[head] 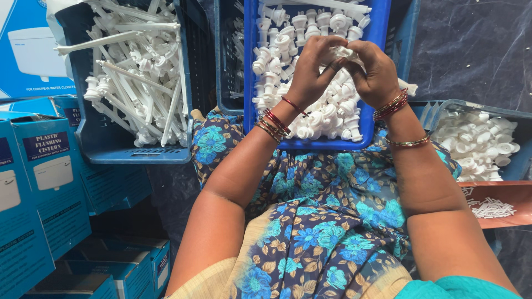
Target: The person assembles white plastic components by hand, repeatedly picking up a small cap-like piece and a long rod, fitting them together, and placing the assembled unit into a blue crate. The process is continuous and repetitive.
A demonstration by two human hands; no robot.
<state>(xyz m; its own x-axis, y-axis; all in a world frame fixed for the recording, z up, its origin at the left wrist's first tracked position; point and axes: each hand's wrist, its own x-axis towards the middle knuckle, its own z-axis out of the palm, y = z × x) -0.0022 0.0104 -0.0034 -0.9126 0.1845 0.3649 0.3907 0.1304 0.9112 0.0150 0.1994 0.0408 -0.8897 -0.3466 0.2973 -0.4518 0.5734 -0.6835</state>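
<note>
White plastic fitting [344, 52] pinched between both raised hands.

Both bare forearms extend forward and converge. Left hand [311, 69] and right hand [372, 69] meet back-up, fingers [327, 44] curled inward, fingertips touching. Bangles ring both wrists.

Head-worn view, steeply downward, close
</note>
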